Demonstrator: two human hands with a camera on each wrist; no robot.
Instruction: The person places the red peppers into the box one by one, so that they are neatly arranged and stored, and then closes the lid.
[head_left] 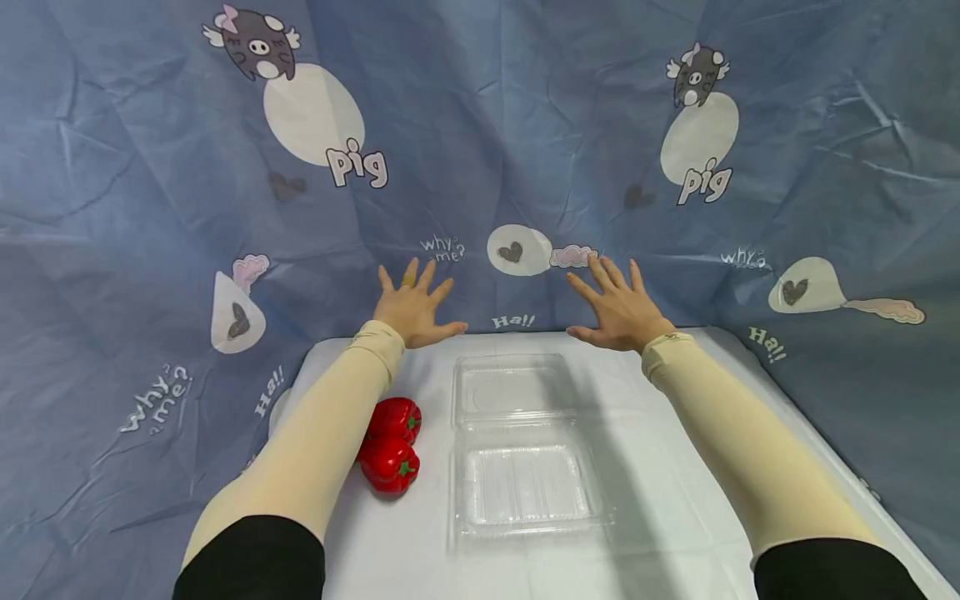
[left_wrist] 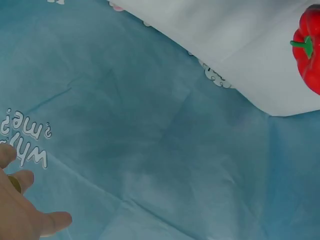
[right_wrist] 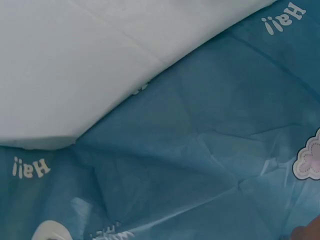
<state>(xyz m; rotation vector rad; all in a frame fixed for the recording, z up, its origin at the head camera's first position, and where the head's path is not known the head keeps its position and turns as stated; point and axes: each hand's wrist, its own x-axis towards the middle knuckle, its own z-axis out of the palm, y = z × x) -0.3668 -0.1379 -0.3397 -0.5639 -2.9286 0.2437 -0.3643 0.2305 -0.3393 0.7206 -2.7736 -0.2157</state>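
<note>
Both arms reach forward in the head view, in cream sleeves with black upper parts. The left hand (head_left: 415,310) is spread above the table's far edge, a ring on one finger, holding nothing. Likewise spread, with nothing in it, the right hand (head_left: 618,310) hovers at the far right. Two red bell peppers, one farther back (head_left: 396,418) and one nearer (head_left: 390,467), lie beside the left forearm, which partly covers them. Between the arms rests a clear plastic clamshell box (head_left: 528,483) with its lid (head_left: 510,392) folded back flat.
A white cover lies over the table (head_left: 525,575). Behind and around it hangs a blue cloth (head_left: 465,100) printed with pigs and words. The right arm's shadow falls across the table beside the box.
</note>
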